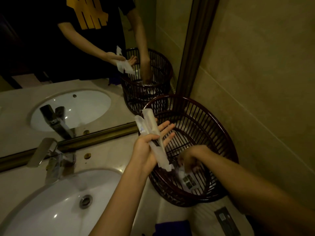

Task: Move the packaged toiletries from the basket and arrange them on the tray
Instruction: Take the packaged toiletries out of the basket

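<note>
A dark brown slatted basket (219,126) stands on the counter in the corner by the mirror. My left hand (146,150) hovers over its left rim, thumb pressed on a bunch of long clear-wrapped toiletry packets (150,126), fingers spread. My right hand (192,157) reaches down inside the basket, fingers curled at another wrapped packet (186,179) lying on the bottom; whether it grips the packet is blurred. A dark tray-like object (225,220) with a small packet on it shows at the bottom right.
A white sink (56,206) with a chrome faucet (49,154) lies to the left. The mirror (68,65) behind reflects the basket, my arms and a dark shirt. A tiled wall (264,82) closes the right side. A dark blue cloth (172,227) lies near the counter's front.
</note>
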